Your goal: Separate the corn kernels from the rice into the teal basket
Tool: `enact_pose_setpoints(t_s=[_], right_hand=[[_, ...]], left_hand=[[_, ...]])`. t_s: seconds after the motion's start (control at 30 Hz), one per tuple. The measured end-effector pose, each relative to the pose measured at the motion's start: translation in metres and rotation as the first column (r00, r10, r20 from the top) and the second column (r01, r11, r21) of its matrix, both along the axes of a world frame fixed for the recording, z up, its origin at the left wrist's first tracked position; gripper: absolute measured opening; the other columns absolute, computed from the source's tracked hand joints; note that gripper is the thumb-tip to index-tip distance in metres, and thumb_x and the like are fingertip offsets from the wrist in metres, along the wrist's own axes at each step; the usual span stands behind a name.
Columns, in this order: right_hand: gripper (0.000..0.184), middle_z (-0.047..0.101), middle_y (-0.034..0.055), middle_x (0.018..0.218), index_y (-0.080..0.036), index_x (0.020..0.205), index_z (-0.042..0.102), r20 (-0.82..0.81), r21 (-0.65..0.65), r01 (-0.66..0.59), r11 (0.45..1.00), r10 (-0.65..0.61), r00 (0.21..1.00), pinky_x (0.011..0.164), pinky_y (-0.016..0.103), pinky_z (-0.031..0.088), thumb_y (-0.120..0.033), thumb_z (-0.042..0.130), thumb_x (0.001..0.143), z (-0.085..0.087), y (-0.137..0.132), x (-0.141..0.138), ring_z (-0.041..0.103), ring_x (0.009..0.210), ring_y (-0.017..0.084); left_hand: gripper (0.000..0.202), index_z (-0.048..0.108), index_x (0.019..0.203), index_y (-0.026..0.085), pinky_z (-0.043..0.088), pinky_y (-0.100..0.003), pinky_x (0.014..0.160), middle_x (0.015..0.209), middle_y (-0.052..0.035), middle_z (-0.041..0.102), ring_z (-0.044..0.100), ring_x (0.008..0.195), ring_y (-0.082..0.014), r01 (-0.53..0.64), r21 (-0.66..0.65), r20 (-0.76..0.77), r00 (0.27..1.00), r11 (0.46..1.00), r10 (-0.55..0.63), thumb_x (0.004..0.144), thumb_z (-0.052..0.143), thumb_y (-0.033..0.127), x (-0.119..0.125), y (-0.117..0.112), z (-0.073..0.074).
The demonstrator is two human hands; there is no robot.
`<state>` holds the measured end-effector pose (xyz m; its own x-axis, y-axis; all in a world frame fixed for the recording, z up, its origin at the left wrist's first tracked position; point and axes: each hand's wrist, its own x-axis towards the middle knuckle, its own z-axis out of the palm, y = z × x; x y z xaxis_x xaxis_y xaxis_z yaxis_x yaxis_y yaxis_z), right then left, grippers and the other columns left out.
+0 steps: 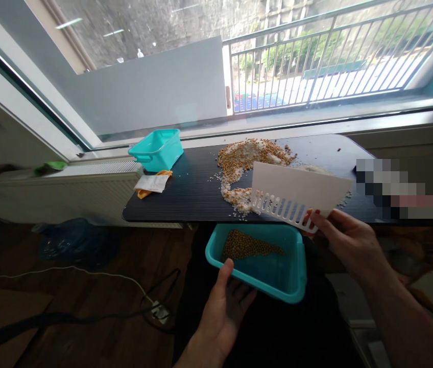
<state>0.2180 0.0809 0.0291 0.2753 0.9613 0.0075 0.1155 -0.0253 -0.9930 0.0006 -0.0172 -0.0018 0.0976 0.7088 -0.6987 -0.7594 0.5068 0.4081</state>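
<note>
My left hand [220,306] grips the near rim of a teal plastic bin [278,273], held below the front edge of a dark table [186,189]; brown grains lie in a heap inside the bin. My right hand [349,240] pinches the corner of a white slotted scoop [296,194], which rests tilted on the table edge just above the bin. A mixed pile of brown and white grains [245,163] is spread on the tabletop behind the scoop.
A second teal bin [157,148] stands at the table's back left, with a white and orange packet [153,183] beside it. A radiator [67,189] is to the left. Cables and a power strip [159,312] lie on the wooden floor.
</note>
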Motion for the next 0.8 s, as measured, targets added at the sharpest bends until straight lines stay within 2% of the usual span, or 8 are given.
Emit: enact_pose_setpoints(t_s=[0.2,0.43,0.6,0.8], right_hand=[[0.035,0.076,0.0025,0.081,-0.023,0.087,0.078,-0.014,-0.024,-0.010,1.000,0.010,1.000,0.065,0.029,0.057,-0.049,0.078,0.063,0.0080,-0.0083,0.0035,0.066,0.063,0.019],[0.041,0.077,0.0038,0.082,-0.023,0.086,0.079,-0.009,-0.014,-0.029,0.999,0.028,1.000,0.066,0.035,0.059,-0.053,0.079,0.059,0.0008,-0.0068,0.0071,0.069,0.069,0.023],[0.043,0.077,0.0034,0.081,-0.022,0.087,0.079,-0.013,-0.011,-0.005,1.000,0.005,1.000,0.061,0.032,0.057,-0.053,0.079,0.057,-0.0006,-0.0056,0.0065,0.067,0.062,0.020],[0.040,0.076,0.0040,0.079,-0.021,0.082,0.078,-0.023,0.003,-0.065,0.998,0.065,0.998,0.062,0.031,0.056,-0.053,0.079,0.058,0.0076,-0.0044,-0.0003,0.066,0.064,0.019]], left_hand=[[0.053,0.054,0.128,0.016,0.041,-0.042,0.106,0.130,-0.0129,0.062,0.056,0.122,-0.0284,0.000,-0.010,0.005,1.000,1.000,0.000,0.086,0.058,0.048,0.0007,0.0017,-0.0001],[0.055,0.052,0.130,0.016,0.043,-0.043,0.105,0.130,-0.0140,0.061,0.056,0.122,-0.0298,0.003,0.006,-0.005,1.000,1.000,-0.003,0.085,0.058,0.048,0.0017,0.0029,0.0003],[0.055,0.053,0.129,0.015,0.044,-0.042,0.103,0.130,-0.0142,0.061,0.055,0.122,-0.0301,0.004,0.003,-0.009,1.000,1.000,-0.004,0.085,0.059,0.048,0.0012,0.0026,0.0002],[0.055,0.053,0.129,0.015,0.044,-0.041,0.103,0.130,-0.0139,0.061,0.057,0.121,-0.0288,0.014,-0.004,-0.005,1.000,1.000,-0.014,0.085,0.058,0.048,0.0009,0.0031,0.0010]])
